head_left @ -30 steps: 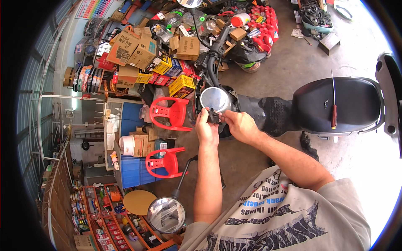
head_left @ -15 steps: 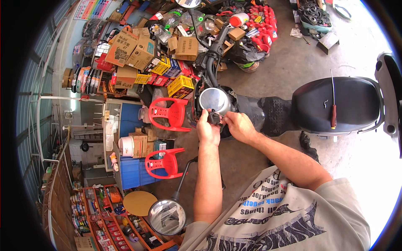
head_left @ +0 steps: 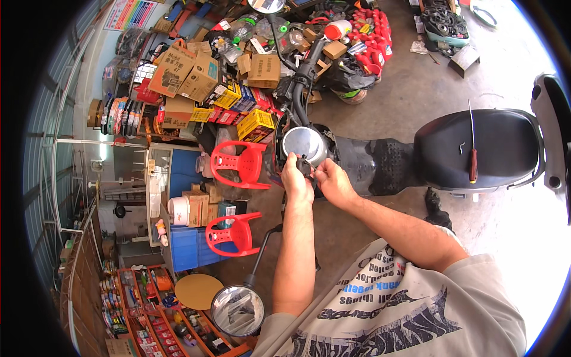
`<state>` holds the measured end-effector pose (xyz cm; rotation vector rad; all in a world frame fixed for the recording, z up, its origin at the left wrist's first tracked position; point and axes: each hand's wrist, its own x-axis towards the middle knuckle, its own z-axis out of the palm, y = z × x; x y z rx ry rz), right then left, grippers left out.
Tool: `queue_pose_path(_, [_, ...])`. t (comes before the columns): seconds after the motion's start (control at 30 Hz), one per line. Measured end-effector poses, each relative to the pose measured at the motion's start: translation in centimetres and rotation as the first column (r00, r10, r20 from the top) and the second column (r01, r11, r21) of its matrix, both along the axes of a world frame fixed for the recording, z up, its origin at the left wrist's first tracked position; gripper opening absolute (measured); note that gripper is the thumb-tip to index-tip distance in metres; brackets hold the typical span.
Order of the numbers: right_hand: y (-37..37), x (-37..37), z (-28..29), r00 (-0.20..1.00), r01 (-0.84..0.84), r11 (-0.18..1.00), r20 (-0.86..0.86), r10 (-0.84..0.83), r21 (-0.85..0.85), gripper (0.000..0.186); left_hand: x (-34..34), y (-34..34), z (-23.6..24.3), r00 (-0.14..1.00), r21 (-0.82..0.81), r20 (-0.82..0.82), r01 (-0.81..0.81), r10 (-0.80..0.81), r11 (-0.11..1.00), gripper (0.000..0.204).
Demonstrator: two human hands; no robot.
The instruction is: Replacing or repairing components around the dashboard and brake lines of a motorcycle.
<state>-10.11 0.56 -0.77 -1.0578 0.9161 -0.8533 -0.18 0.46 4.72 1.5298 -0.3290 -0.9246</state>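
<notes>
In front of a round, silvery dial-like disc [head_left: 302, 144] at the front of a motorbike, both my hands meet over a small black part [head_left: 304, 167]. My left hand [head_left: 297, 183] is closed around that part, thumb uppermost. Beside it my right hand [head_left: 335, 184] makes a pinch at the part's right side; what lies between its fingertips is too small to name. On the black motorbike seat [head_left: 440, 143] to the right rest a long screwdriver [head_left: 474, 165] with a red-brown handle and a small bent metal piece [head_left: 462, 147].
A handlebar [head_left: 302, 80] rises beyond the disc, and a round mirror [head_left: 238, 310] stands near my left forearm. Two red plastic chairs [head_left: 253, 163] are to the left. Cardboard boxes [head_left: 264, 69] and red bottles [head_left: 376, 33] are piled at the far side.
Both hands stay at the black part, with small shifts of the fingers. My right hand has drawn slightly down and left. The screwdriver lies as before.
</notes>
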Motion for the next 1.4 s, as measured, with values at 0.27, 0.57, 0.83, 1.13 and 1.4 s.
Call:
queue_pose_path(0.27, [-1.3,-2.0,1.8,0.97,-0.121,0.959,-0.238,0.058,-0.257,0.014,1.6,0.0,-1.0,0.991,-0.008,-0.133,0.01,-0.011,1.0,0.025])
queue_pose_path(0.57, [-1.1,-3.5,2.9,0.931,-0.128,0.886,-0.363,-0.048,-0.446,0.015,1.9,-0.2,-1.0,0.974,-0.013,-0.223,0.032,-0.034,0.999,0.024])
queue_pose_path(0.83, [-1.8,-4.4,4.0,0.9,-0.215,0.86,-0.436,-0.01,-0.463,0.018,1.9,-0.1,-1.1,0.978,-0.015,-0.202,0.049,-0.051,0.999,0.024])
queue_pose_path(1.13, [-1.8,-4.3,4.7,0.884,-0.274,0.85,-0.465,0.039,-0.45,0.023,1.7,0.0,-1.0,0.987,0.014,-0.154,0.038,-0.035,0.999,0.023])
queue_pose_path(1.4, [-1.7,-4.1,4.5,0.888,-0.261,0.859,-0.459,0.034,-0.44,0.024,1.5,0.1,-0.9,0.987,0.005,-0.155,0.046,-0.045,0.999,0.022])
